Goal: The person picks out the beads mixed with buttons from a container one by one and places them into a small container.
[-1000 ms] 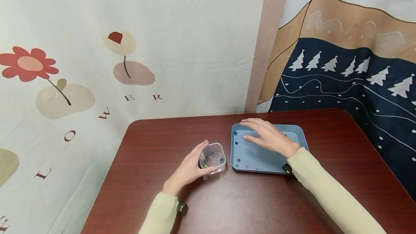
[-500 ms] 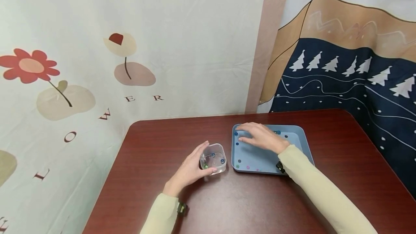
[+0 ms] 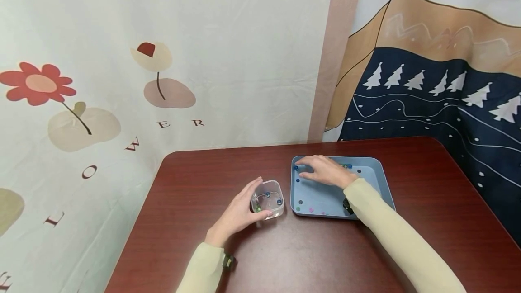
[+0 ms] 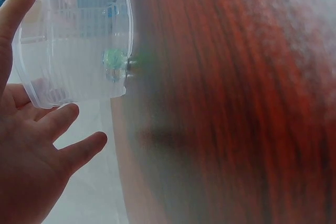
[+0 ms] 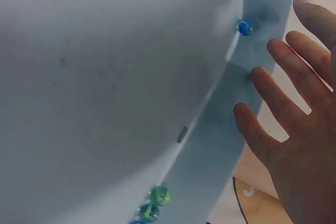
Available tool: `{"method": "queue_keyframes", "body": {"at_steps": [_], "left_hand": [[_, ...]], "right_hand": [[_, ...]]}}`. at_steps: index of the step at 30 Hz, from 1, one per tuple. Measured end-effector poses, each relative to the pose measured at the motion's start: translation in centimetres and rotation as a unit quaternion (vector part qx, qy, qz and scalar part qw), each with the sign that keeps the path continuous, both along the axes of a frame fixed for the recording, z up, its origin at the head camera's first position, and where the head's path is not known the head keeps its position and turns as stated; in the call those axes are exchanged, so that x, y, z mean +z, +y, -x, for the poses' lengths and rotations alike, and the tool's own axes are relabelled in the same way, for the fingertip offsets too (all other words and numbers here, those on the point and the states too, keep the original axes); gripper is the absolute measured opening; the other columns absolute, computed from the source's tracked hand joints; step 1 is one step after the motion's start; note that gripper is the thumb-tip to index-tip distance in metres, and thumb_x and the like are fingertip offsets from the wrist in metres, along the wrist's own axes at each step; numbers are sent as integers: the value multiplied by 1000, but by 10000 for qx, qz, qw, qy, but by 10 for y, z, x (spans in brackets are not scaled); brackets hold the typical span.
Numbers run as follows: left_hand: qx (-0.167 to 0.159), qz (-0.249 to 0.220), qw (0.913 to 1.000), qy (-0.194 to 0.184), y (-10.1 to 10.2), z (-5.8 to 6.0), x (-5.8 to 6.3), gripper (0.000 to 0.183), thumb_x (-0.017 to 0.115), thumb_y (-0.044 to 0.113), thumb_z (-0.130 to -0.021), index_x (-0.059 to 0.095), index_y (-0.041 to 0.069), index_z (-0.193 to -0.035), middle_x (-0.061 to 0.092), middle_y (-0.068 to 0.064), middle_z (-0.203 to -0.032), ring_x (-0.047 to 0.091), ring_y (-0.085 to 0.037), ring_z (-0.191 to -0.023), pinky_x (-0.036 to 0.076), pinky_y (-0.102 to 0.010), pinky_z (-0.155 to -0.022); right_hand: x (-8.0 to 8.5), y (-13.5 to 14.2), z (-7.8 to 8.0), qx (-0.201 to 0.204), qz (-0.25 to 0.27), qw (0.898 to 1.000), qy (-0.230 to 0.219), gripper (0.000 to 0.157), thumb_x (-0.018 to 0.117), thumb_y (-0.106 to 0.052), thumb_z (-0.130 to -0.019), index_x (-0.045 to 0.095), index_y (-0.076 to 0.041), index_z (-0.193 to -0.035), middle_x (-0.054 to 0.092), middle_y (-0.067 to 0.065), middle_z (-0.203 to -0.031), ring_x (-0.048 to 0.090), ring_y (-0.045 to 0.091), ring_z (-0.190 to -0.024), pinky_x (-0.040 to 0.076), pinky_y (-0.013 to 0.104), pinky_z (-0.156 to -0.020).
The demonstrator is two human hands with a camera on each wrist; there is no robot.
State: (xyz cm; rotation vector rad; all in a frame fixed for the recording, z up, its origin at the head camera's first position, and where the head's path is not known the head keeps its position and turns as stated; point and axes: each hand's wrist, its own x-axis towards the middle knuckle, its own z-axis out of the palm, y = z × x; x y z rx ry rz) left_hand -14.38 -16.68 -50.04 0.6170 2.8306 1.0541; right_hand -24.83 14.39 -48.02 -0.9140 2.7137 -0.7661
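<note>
My left hand grips a small clear plastic box, thumb at its near side and fingers at its far side. Inside lie blue marbles and a green marble. My right hand hovers over the far left part of a blue tray, fingers spread apart and nothing held. Its fingertips are close to a blue marble in the tray's corner. Along the tray's far wall lie green marbles, partly behind the hand in the head view.
Small flat discs lie in the tray: a blue one, dark ones, a green one and pink ones. The brown table ends at the back against a printed curtain.
My right hand has moved left and lower over the tray, toward the corner marble, uncovering marbles along the far wall. The left hand keeps its grip on the box.
</note>
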Motion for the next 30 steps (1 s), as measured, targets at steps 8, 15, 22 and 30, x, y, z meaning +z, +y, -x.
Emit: {"method": "queue_keyframes", "body": {"at_steps": [8, 15, 22, 30], "left_hand": [[-19, -63, 10000, -14, 0, 0, 0, 95, 89, 39, -82, 41, 9, -158, 40, -8, -163, 46, -30, -143, 40, -52, -114], [-32, -70, 10000, -38, -1, 0, 0, 96, 88, 41, -82, 40, 10, -159, 38, -6, -164, 45, -28, -143, 40, -52, -114], [-33, -104, 9999, -68, -1, 0, 0, 95, 88, 42, -83, 40, 11, -159, 38, -5, -164, 45, -29, -143, 40, -53, -114], [-48, -129, 9999, -63, -2, 0, 0, 95, 88, 42, -82, 41, 11, -159, 38, -5, -164, 45, -28, -143, 40, -52, -114]], "right_hand": [[-12, -4, 3, -150, 17, 9995, -282, 45, 72, -26, -100, 65, -10, -141, 61, 12, -145, 53, 30, -137, 42, 50, -114], [-19, -6, 3, -61, 120, 9998, -136, 43, 71, -24, -100, 65, -9, -139, 61, 12, -144, 53, 31, -137, 41, 51, -114], [-24, -8, 4, -125, -4, 9999, 5, 43, 72, -24, -99, 66, -8, -139, 61, 13, -144, 53, 32, -138, 40, 51, -115], [-27, -9, 3, -87, -156, 9994, 281, 40, 73, -24, -99, 69, -8, -135, 63, 12, -140, 55, 31, -134, 42, 50, -113]]}}
